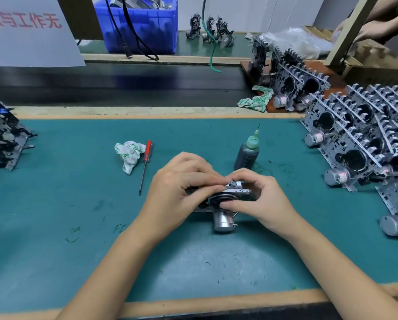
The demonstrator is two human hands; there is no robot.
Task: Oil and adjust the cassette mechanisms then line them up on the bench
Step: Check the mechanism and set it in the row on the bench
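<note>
A cassette mechanism (224, 217) with a round silver motor hanging off its front sits on the green bench mat (193, 262) in the middle. My left hand (179, 192) grips its left side, fingers curled over the top edge. My right hand (260, 199) holds its right side, thumb pressed on the black flywheel and fingers curled over the metal frame. Much of the mechanism is hidden under both hands. A dark oil bottle (247, 153) with a green needle cap stands upright just behind my right hand.
A red-handled screwdriver (145, 165) and a crumpled cloth (128, 154) lie to the left. Several mechanisms (364, 139) stand in rows at the right; others are heaped (2, 135) at the left edge. A blue crate (142, 24) and another person's hands (373, 28) are behind.
</note>
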